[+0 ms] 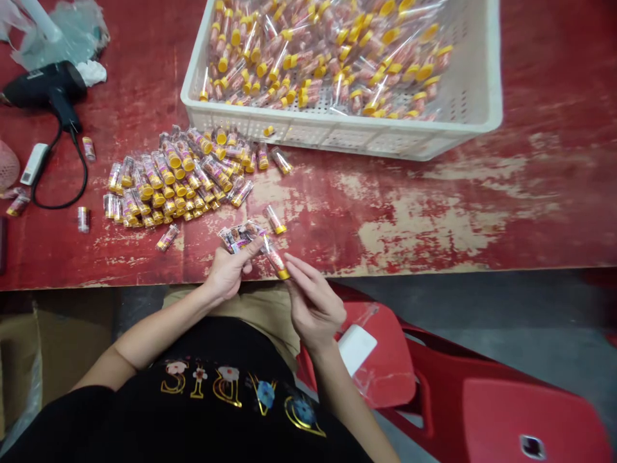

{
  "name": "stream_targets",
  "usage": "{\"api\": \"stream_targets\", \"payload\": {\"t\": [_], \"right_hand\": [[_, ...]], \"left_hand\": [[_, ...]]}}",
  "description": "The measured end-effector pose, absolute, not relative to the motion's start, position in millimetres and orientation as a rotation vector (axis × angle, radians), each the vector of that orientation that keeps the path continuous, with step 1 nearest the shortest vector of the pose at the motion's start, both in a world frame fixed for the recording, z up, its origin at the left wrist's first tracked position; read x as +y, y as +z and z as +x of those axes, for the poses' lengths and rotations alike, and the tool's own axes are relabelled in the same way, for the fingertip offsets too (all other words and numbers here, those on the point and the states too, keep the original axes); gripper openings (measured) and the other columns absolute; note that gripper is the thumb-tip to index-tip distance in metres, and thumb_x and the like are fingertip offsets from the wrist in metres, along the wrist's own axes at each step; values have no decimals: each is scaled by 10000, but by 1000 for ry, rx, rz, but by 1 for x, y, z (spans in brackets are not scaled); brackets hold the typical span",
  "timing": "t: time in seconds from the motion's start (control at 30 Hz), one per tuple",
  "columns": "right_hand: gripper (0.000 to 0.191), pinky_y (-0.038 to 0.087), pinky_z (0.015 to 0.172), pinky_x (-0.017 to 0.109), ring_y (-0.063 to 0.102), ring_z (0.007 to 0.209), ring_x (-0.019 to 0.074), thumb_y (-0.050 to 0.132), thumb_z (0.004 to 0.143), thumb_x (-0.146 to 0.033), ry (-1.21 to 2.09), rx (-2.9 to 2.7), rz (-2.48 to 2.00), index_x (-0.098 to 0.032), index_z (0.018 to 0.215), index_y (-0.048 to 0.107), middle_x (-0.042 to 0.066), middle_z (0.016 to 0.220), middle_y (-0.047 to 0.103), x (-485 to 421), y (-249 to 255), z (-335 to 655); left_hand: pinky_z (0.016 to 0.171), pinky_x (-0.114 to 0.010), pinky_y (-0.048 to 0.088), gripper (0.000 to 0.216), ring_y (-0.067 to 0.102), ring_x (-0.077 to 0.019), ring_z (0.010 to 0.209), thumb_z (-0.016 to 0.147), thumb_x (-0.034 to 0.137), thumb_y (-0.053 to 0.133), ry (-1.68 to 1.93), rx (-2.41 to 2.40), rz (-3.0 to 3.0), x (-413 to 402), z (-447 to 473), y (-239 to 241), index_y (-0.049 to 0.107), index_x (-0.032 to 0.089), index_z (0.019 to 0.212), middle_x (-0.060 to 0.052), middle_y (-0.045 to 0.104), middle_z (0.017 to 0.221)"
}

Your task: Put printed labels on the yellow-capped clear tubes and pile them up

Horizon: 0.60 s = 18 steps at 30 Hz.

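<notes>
My left hand is closed on a bunch of small printed labels at the table's front edge. Just to its right, my right hand grips a small clear tube with a yellow cap and pinkish contents, the cap end in its fingertips. The tube's far end meets my left thumb tip; whether the thumb also pinches it I cannot tell. One loose tube lies right behind my hands. Farther back left spreads a pile of tubes with purple-and-white wrapping.
A white plastic crate full of yellow-capped tubes stands at the back of the worn red table. A black heat gun with its cord lies at left, near a clear plastic bag. Red stools stand below right, one bearing a white object.
</notes>
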State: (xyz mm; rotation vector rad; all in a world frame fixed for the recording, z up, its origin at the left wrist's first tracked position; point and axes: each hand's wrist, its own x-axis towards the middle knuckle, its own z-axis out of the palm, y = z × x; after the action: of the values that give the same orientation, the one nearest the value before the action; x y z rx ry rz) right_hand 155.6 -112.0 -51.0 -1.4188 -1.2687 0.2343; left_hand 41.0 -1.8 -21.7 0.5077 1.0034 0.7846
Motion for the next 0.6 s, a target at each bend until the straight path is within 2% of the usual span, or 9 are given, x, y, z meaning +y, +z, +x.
{"api": "stream_targets", "payload": {"t": [0.1, 0.17, 0.27, 0.37, 0.6], "right_hand": [[529, 631, 852, 353, 703, 1079, 197, 620, 873, -49, 384, -1131, -1410, -327, 1322, 641, 76, 1243, 696, -111, -48, 155], [528, 622, 861, 370, 682, 1115, 208, 625, 875, -69, 427, -1105, -1396, -330, 1334, 631, 81, 1267, 677, -107, -45, 154], [463, 593, 888, 395, 694, 1029, 195, 648, 857, -48, 372, -1118, -1360, -336, 1213, 714, 51, 1115, 735, -99, -39, 150], [423, 580, 802, 362, 694, 897, 170, 692, 823, -30, 310, -1053, -1348, -333, 1111, 758, 29, 976, 754, -92, -35, 146], [386, 571, 787, 361, 698, 883, 169, 713, 809, -34, 331, -1039, -1329, -319, 1063, 772, 27, 954, 763, -84, -32, 141]], "left_hand": [[398, -169, 230, 485, 379, -11, 501, 519, 358, 948, 723, 940, 566, -4, 38, -20, 633, 127, 806, 41, 581, 702], [391, -176, 219, 473, 357, -9, 471, 539, 364, 942, 686, 900, 615, -7, 37, -19, 630, 131, 809, 51, 561, 658], [383, -186, 205, 462, 326, -7, 435, 554, 384, 935, 670, 885, 663, -14, 35, -19, 619, 130, 774, 61, 525, 588], [380, -193, 195, 472, 317, -8, 421, 532, 376, 947, 691, 885, 672, -19, 33, -21, 623, 133, 774, 68, 507, 559], [391, -191, 219, 471, 342, -15, 443, 542, 412, 939, 714, 910, 676, -16, 28, -23, 638, 142, 782, 52, 530, 589]]}}
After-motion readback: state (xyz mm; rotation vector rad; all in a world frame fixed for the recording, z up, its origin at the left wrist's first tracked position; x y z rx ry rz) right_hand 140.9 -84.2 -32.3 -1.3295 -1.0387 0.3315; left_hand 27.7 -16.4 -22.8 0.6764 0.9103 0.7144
